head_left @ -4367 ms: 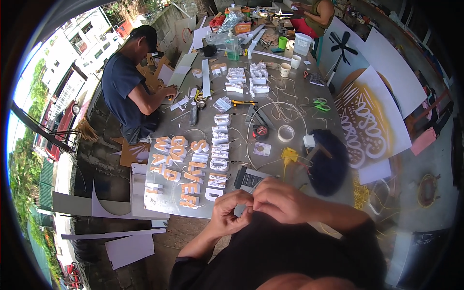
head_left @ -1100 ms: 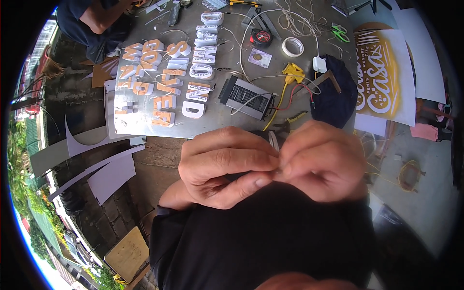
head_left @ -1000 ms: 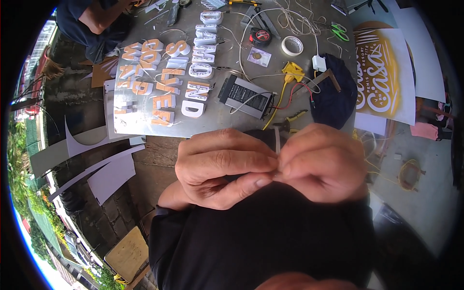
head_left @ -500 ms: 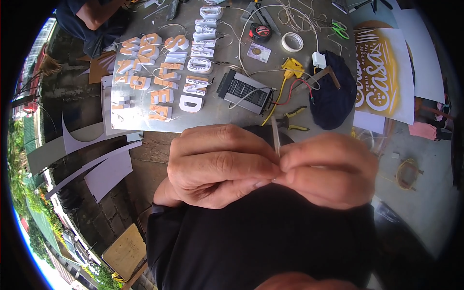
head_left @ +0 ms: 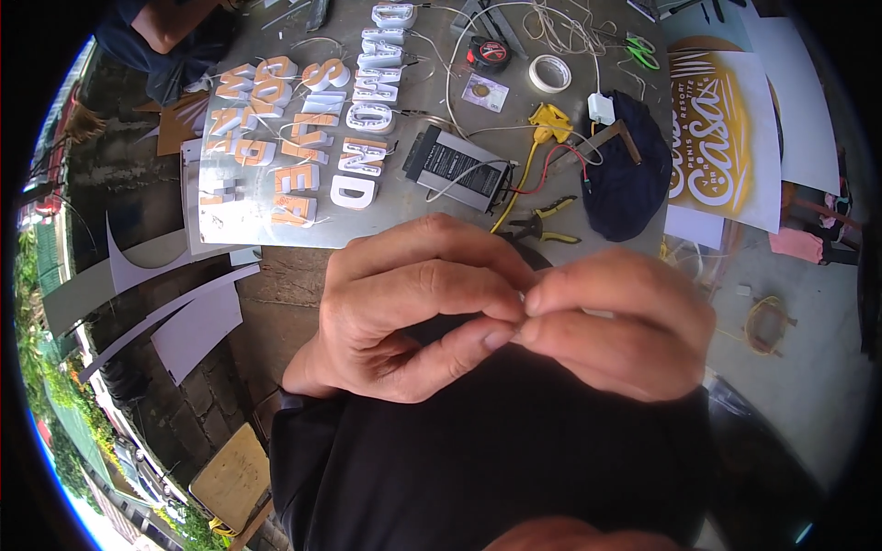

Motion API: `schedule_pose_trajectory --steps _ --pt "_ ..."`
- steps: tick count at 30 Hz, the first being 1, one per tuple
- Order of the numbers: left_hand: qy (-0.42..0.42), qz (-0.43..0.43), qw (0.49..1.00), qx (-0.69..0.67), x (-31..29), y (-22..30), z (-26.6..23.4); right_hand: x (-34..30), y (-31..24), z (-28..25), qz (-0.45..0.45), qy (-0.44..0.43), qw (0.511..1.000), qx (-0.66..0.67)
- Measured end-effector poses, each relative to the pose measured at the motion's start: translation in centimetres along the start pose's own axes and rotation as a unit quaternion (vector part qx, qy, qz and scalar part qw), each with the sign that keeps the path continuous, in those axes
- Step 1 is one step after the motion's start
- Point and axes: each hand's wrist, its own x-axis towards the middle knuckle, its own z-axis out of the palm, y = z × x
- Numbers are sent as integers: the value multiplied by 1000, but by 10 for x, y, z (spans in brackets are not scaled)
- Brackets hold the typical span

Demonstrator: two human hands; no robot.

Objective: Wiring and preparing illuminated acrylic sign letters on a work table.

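Observation:
My left hand (head_left: 413, 308) and my right hand (head_left: 620, 326) meet fingertip to fingertip in front of my dark shirt (head_left: 478, 441). Both are closed in a pinch, thumb against forefinger. A tiny pale bit shows between the tips; the fingers cover the rest, so I cannot tell what it is. Just beyond my hands, on the metal table (head_left: 276, 237), lie pliers (head_left: 551, 220) with yellow-and-black handles. Behind them sits a grey power supply box (head_left: 457, 170) with red and black leads.
White block letters (head_left: 363, 165) with wires fill the table's left. Farther back lie a tape measure (head_left: 487, 53), tape roll (head_left: 549, 73), yellow clamp-like piece (head_left: 551, 121), dark cloth (head_left: 629, 184) and green scissors (head_left: 641, 50). Another person's arm (head_left: 170, 23) shows at the far left.
The thin pale strip that stuck up between my fingers no longer shows. My left thumb has dropped away from the fingers above it, widening the gap. The view has shifted slightly.

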Motion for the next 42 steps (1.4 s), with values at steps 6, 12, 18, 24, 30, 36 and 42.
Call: schedule_pose_trajectory --steps 6,12,18,24,30,36,42 --pt "-18 -25 999 -42 -3 -3 -3 1 3 2 13 -11 999 27" --pt "-34 39 999 -12 4 -7 -3 1 6 4 -32 0 999 18" --pt "-45 64 997 -15 5 -10 -3 4 7 1 -45 -40 998 37" --pt "-45 7 998 -51 0 -7 -5 0 4 5 -38 -34 998 36" --pt "-22 -35 995 -86 -8 -10 -9 1 12 14 -66 -36 997 26" --pt "-10 -101 986 -132 -14 -13 -13 0 12 20 -60 -55 997 -5" --pt "0 -167 971 -173 -24 -22 -12 -6 14 24 -35 -88 995 -40"
